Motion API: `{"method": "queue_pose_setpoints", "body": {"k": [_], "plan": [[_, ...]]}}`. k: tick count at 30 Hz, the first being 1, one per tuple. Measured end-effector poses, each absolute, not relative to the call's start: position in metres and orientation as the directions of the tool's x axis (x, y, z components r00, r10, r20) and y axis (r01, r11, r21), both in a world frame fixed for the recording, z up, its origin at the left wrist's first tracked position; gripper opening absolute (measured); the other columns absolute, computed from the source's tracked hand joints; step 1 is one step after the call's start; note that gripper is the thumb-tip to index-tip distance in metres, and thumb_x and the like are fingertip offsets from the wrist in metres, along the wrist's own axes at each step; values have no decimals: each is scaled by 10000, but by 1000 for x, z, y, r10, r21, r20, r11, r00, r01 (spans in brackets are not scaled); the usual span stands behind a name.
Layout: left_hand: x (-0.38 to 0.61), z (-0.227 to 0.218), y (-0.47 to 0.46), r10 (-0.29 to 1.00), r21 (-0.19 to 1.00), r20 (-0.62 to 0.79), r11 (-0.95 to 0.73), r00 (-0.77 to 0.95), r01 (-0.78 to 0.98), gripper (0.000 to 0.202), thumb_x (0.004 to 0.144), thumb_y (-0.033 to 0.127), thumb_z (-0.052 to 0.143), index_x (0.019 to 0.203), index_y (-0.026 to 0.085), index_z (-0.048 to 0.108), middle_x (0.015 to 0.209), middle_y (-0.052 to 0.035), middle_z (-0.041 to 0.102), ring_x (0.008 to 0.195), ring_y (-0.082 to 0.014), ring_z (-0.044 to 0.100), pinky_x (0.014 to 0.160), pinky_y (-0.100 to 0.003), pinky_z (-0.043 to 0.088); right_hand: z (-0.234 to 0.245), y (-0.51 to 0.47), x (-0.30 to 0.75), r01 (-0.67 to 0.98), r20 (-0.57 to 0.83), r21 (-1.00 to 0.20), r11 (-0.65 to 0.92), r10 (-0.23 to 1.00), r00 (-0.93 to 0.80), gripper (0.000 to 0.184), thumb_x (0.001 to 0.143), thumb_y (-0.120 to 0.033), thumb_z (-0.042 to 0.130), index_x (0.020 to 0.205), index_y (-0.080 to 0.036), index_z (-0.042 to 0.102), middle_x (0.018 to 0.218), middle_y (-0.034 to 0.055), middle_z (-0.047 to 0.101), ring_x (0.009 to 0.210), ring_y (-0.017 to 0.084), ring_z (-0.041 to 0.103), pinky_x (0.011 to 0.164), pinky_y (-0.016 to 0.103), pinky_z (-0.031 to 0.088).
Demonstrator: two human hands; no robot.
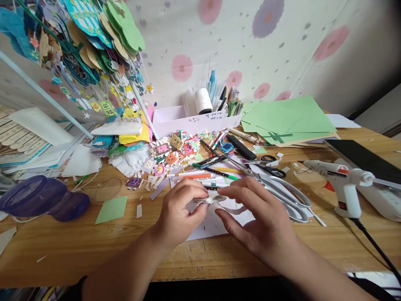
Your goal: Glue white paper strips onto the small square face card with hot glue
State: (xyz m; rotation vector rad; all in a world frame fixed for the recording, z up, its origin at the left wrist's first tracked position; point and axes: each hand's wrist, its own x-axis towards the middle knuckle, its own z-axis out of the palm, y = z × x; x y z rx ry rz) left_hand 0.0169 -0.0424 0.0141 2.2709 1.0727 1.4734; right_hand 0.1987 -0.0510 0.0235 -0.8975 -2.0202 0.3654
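My left hand [181, 211] and my right hand [253, 217] meet over a white sheet [208, 228] near the front of the wooden desk [94, 246]. Both pinch a small white paper piece [209, 200] between thumb and fingers, the left from the left side, the right from the right. A curl of the white paper hangs under my right fingers. Large silver scissors [282, 190] lie just behind my right hand. Markers and pens [206, 175] lie just beyond my fingers.
A white glue gun [341, 179] stands at right, its black cord running to the front edge. Green paper sheets [288, 119] lie at back right, a white organiser box [188, 119] at back centre, a purple container [44, 200] at left, small colourful cut-outs [169, 154] and a green square [112, 209].
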Motion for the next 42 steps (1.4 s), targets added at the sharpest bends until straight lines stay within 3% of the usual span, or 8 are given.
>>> {"method": "queue_pose_setpoints", "body": {"k": [4, 12, 19, 26, 31, 36, 39, 42], "plan": [[18, 14, -44, 719, 598, 647, -685, 255, 416, 216, 686, -6, 575, 804, 173, 598, 792, -45, 639, 755, -157, 620, 671, -275, 514, 26, -47, 200, 500, 614, -507, 702, 702, -362, 268, 780, -153, 655, 1039, -197, 601, 896, 59, 552, 827, 189, 547, 687, 317, 472], [19, 13, -43, 730, 603, 610, -679, 306, 418, 239, 675, -17, 559, 790, 188, 605, 780, -30, 644, 764, -156, 618, 706, -273, 502, 28, -43, 195, 457, 602, -530, 714, 697, -390, 134, 753, -70, 597, 801, -190, 633, 790, 42, 591, 726, 180, 544, 639, 318, 438], [17, 16, -45, 830, 750, 409, -543, 380, 377, 83, 738, 182, 637, 810, 185, 598, 776, -33, 634, 726, -173, 580, 669, -298, 468, 27, -38, 195, 413, 563, -579, 703, 711, -421, 142, 746, -55, 572, 771, -186, 618, 779, 44, 616, 755, 187, 577, 657, 308, 468], [12, 10, -43, 942, 945, 126, -209, 312, 250, 154, 807, 325, 601, 789, 172, 591, 715, -23, 624, 660, -160, 565, 590, -268, 418, 33, -31, 222, 271, 176, -908, 320, 877, -446, 219, 844, -322, 596, 1013, -186, 622, 876, 41, 679, 811, 176, 625, 708, 275, 498], [12, 10, -41, 947, 994, -19, -16, 319, 106, 207, 764, 355, 651, 738, 165, 573, 643, -1, 597, 582, -131, 529, 529, -242, 377, 33, -25, 228, 250, 28, -950, 187, 848, -529, 235, 880, -366, 542, 864, -167, 666, 753, 27, 655, 712, 149, 592, 645, 258, 455], [15, 11, -40, 943, 994, -86, 105, 320, -42, 219, 719, 347, 698, 721, 169, 571, 623, 19, 589, 546, -110, 523, 523, -228, 393, 31, -21, 226, 171, -91, -985, 7, 824, -559, 163, 789, -314, 647, 789, -153, 670, 703, 14, 635, 646, 130, 563, 611, 251, 438], [15, 9, -40, 943, 991, -96, 119, 319, -53, 218, 721, 347, 704, 740, 167, 582, 665, 2, 616, 592, -127, 560, 562, -246, 431, 31, -20, 224, 75, -111, -994, -84, 840, -531, 153, 733, -301, 695, 723, -157, 644, 635, -9, 596, 603, 119, 538, 597, 248, 431], [15, 6, -40, 935, 986, -112, 146, 336, -79, 234, 722, 358, 710, 765, 165, 585, 694, -13, 640, 621, -149, 594, 595, -272, 455, 28, -20, 221, 20, -106, -994, -111, 854, -510, 185, 716, -316, 708, 779, -153, 647, 706, 12, 610, 657, 132, 545, 629, 263, 438]]}}
